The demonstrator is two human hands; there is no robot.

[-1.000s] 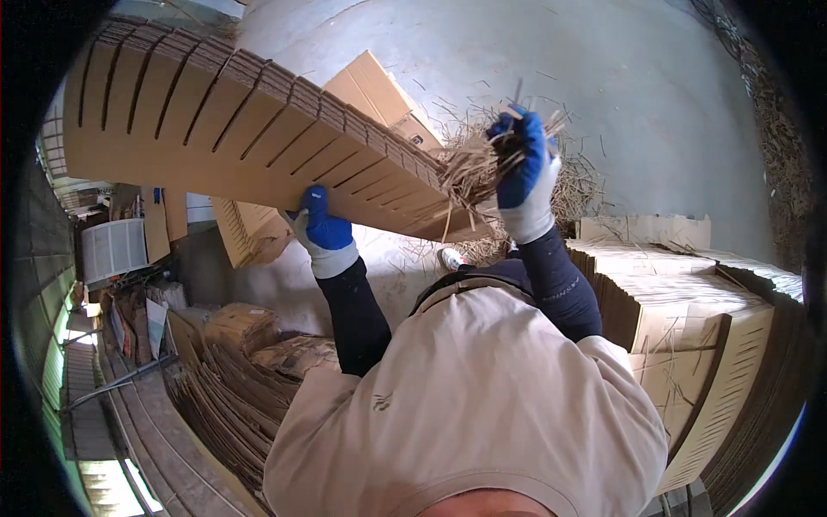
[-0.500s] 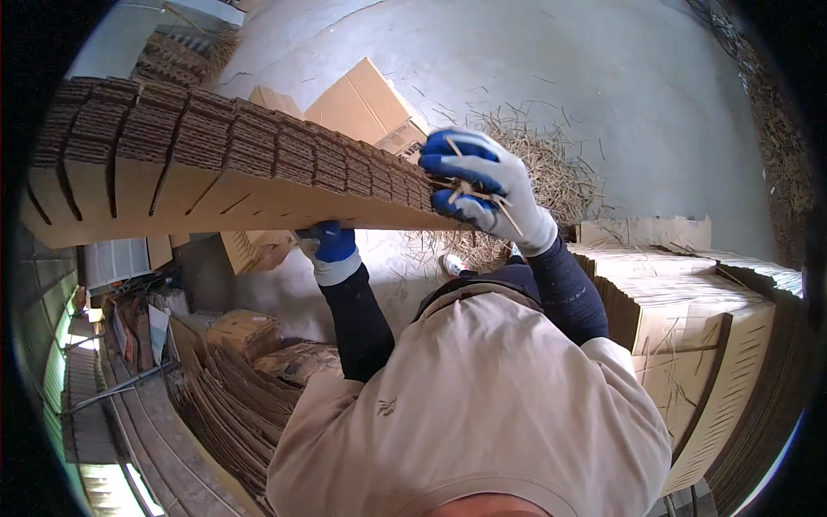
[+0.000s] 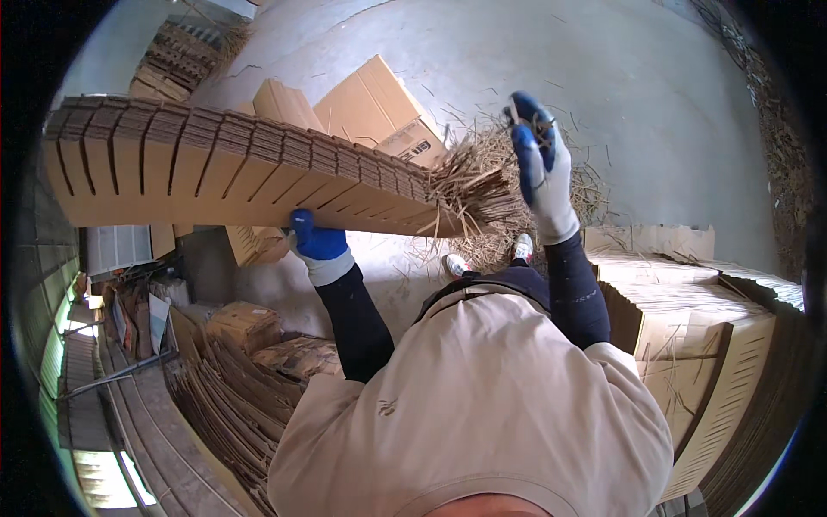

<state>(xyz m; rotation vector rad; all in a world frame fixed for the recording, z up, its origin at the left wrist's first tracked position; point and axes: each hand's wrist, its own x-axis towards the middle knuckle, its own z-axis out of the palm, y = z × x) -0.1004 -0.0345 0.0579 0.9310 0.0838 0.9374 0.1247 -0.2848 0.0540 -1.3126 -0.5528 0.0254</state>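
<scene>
floor [image 3: 672,129] strewn w/ scraps [image 3: 491,177]; r hand [image 3: 536,142] now off stack [image 3: 250,185] end, can't tell if gripping, so only l hand [image 3: 319,241] clamped on it.

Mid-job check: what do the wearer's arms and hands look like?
White-and-blue fabric left work glove and matching right work glove, blue-coated on the fingers, white-cuffed. Snug, dark long sleeves cover the forearms; the right bears a small pale marking. Over them, a beige short-sleeved shirt.

The left hand [image 3: 321,245] grips, the right hand [image 3: 544,168] lifted, seemingly half-curled.
</scene>
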